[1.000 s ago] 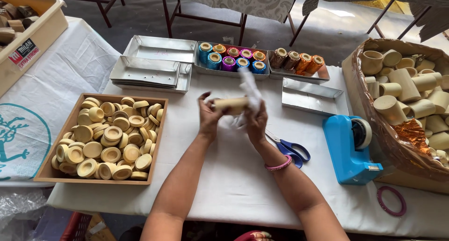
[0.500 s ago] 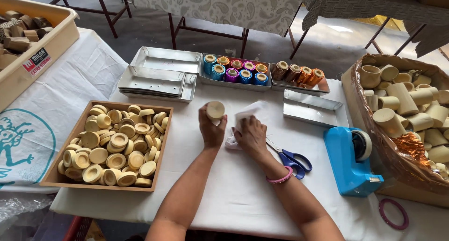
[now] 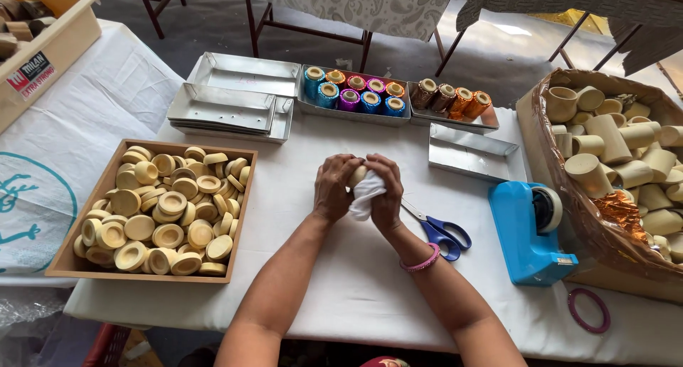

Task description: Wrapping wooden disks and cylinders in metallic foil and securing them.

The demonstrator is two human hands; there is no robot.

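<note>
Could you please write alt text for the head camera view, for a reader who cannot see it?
Two bare hands, left hand and right hand, meet at the table's middle, gripping a pale wooden piece wrapped in a white cloth. A wooden tray of round pale pieces lies to the left; blue scissors and a blue tape dispenser lie to the right.

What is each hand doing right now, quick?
Left hand: closed around a small round pale wooden piece.
Right hand: closed on a crumpled white cloth, pressed against the same piece.
</note>
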